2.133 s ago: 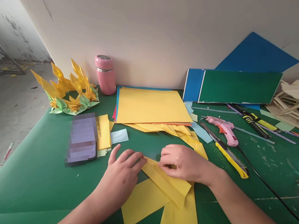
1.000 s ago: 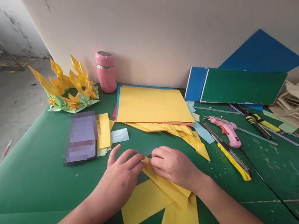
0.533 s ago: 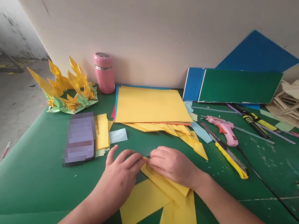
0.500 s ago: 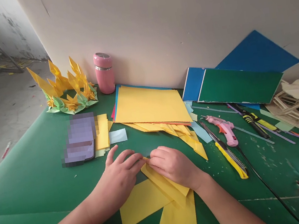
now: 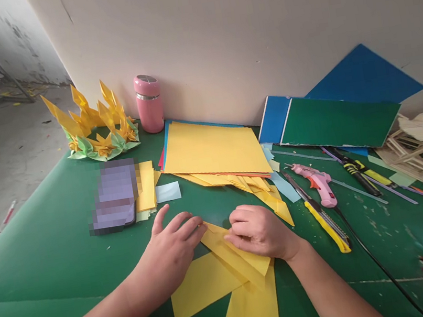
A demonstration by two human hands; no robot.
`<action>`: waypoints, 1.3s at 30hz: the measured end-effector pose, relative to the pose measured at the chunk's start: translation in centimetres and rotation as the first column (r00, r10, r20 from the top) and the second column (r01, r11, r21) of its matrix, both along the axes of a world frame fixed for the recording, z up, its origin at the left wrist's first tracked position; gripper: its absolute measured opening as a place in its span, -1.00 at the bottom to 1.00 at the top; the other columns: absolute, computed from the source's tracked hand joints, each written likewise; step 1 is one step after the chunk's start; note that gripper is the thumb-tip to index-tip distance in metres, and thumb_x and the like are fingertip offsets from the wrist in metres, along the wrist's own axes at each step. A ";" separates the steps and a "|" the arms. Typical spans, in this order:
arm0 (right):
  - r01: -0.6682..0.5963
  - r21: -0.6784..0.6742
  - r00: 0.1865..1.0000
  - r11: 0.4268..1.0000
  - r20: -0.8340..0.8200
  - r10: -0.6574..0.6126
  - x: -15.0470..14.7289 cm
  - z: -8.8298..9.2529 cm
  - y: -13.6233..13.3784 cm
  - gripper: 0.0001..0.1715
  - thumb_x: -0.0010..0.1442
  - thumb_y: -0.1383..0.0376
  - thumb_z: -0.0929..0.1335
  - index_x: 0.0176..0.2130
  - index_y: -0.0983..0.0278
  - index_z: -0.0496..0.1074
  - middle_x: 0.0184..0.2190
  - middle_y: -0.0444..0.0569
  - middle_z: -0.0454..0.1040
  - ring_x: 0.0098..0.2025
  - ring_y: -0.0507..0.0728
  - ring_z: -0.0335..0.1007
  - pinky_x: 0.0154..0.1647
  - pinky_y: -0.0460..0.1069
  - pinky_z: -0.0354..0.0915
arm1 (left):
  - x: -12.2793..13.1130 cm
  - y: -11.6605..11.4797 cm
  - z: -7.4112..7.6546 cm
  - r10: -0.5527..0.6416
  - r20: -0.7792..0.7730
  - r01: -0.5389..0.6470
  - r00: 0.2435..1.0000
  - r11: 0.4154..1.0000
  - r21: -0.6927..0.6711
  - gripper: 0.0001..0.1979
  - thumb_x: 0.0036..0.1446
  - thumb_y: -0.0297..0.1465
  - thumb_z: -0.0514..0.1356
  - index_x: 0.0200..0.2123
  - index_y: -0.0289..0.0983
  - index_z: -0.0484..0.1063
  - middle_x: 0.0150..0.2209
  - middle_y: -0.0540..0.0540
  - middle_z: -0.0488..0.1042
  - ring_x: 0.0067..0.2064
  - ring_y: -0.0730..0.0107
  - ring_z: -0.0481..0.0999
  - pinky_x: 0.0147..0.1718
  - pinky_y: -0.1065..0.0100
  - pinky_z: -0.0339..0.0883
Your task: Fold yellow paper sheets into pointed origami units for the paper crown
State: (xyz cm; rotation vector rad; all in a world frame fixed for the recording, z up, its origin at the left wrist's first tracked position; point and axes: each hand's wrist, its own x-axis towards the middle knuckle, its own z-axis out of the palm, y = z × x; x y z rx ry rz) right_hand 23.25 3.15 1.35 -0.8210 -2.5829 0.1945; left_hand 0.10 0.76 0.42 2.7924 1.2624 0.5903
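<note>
A piece of yellow paper [image 5: 236, 255], folded lengthwise to a point at its far end, lies aslant in front of me. My left hand [image 5: 174, 254] pinches it at the pointed tip between thumb and fingers, with the little finger side raised. My right hand [image 5: 262, 229] is closed, its curled fingers pressed on the paper's right folded edge. Under the folded piece lie flat yellow strips [image 5: 201, 287], fanned out on the green tabletop [image 5: 53, 272].
Beyond my hands lie a yellow paper stack [image 5: 213, 147] and folded yellow pieces [image 5: 269, 200]. To the right are a utility knife [image 5: 328, 225] and a pink glue gun [image 5: 319, 185] with its cord. At left are a phone [image 5: 115, 194], paper crown [image 5: 100, 132] and pink flask [image 5: 149, 104].
My right hand has slid away from the paper's tip, rightward and slightly nearer me along the folded edge. The left hand has stayed at the tip.
</note>
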 end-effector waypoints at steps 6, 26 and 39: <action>0.111 0.139 0.991 0.984 -0.084 -0.100 0.8 0.0 0.1 -0.50 0.29 0.31 0.21 -0.67 0.24 0.24 -0.66 -0.13 0.23 -0.56 0.03 0.09 -0.55 -0.05 0.02 | -0.1 0.2 0.5 -0.023 -0.004 0.023 1.000 1.000 -0.010 -0.62 0.11 -0.65 -0.05 -0.18 -0.22 0.47 -0.18 -0.06 0.54 -0.02 0.26 0.45 0.24 0.07 -0.06; 0.024 -0.072 0.988 0.997 -0.149 -0.034 -3.2 -0.5 -0.8 -0.79 0.30 0.30 0.28 -0.25 0.24 0.51 -0.31 -0.03 0.53 -0.32 0.09 0.34 -0.30 0.00 0.27 | -0.1 0.6 1.2 -0.027 0.016 0.026 1.000 0.998 0.053 -0.67 0.31 -0.43 -0.05 -0.39 -0.24 0.48 -0.46 -0.02 0.44 -0.39 0.36 0.38 -0.22 0.24 0.28; 0.115 -0.320 0.945 0.940 -0.257 -0.203 -3.7 -0.6 -0.9 -0.84 0.19 0.40 0.32 -0.43 0.25 0.39 -0.47 -0.08 0.45 -0.37 0.09 0.33 -0.34 -0.03 0.27 | -0.9 1.3 0.3 -0.064 0.224 0.109 0.972 0.975 -0.192 -0.72 0.31 -0.39 -0.03 -0.31 -0.16 0.48 -0.22 0.01 0.56 -0.13 0.34 0.46 0.05 0.17 0.09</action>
